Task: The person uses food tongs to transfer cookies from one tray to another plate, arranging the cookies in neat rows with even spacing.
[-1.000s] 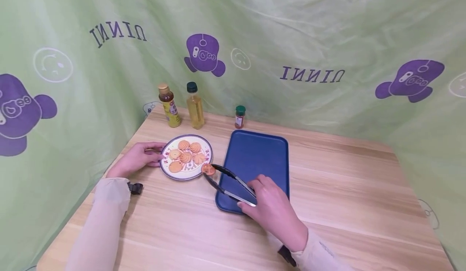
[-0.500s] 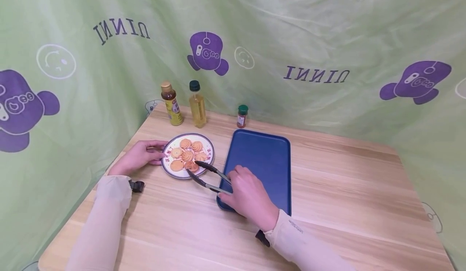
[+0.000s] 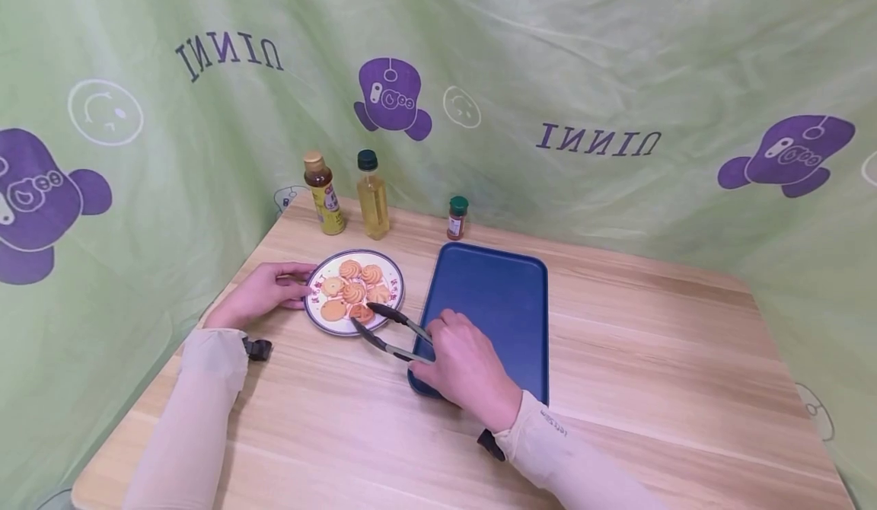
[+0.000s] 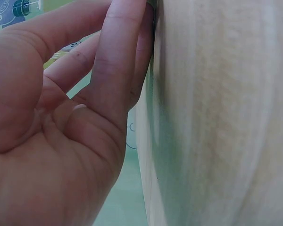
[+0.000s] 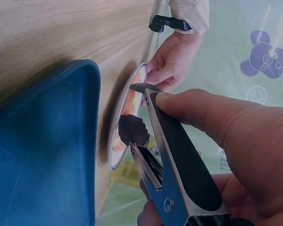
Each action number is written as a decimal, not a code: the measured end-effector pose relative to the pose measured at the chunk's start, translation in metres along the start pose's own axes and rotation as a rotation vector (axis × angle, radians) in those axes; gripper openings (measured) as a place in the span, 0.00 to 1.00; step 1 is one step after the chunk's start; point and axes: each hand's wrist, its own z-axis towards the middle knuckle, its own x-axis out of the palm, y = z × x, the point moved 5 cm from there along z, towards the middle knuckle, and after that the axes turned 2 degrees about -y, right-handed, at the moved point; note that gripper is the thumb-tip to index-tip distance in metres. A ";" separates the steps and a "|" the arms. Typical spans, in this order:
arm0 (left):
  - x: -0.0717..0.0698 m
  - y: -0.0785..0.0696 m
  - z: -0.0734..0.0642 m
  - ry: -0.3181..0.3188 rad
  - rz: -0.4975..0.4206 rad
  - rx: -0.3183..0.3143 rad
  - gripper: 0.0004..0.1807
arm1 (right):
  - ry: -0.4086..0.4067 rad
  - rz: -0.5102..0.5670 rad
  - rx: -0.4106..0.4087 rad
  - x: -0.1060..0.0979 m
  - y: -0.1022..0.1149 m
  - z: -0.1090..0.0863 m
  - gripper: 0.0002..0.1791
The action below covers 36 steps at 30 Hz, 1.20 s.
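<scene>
My left hand (image 3: pixel 263 294) holds the left edge of a round white plate (image 3: pixel 393 269) with a dark rim, thumb over the top. On the plate lie several piped and flat cookies (image 3: pixel 352 292). My right hand (image 3: pixel 466 365) grips metal tongs (image 3: pixel 400 318) with black tips, thumb along one handle in the right wrist view. Low on the plate, the tong tips stand apart on either side of a browner round cookie (image 3: pixel 361 313). In the left wrist view, the left hand's fingers (image 4: pixel 115 61) reach forward beside the wooden surface; the plate is hidden there.
A blue rectangular tray (image 3: pixel 486 289) lies right of the plate, partly under my right hand. Behind stand a yellow-labelled sauce bottle (image 3: pixel 325 202), an oil bottle (image 3: pixel 373 204) and a small green-capped spice jar (image 3: pixel 457 218). A green curtain (image 3: pixel 582 53) hangs behind the wooden table (image 3: pixel 651 358).
The right hand has moved left with the tongs, carrying the browner cookie from the plate's right edge down onto the plate. Over the last half second little moved; the left hand stays at the rim.
</scene>
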 end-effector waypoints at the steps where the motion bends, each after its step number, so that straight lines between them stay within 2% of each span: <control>1: 0.000 0.000 0.000 0.000 0.005 -0.004 0.31 | 0.005 0.001 0.003 0.000 0.000 0.000 0.23; 13: 0.000 0.002 0.001 -0.005 0.022 -0.009 0.32 | 0.034 0.034 0.051 0.003 -0.005 -0.003 0.25; 25: 0.000 0.003 0.002 -0.022 0.026 -0.043 0.33 | 0.013 0.082 0.098 0.008 -0.013 -0.013 0.25; 36: 0.000 0.000 0.001 -0.021 0.046 -0.035 0.33 | -0.014 0.153 0.257 -0.001 -0.044 -0.034 0.25</control>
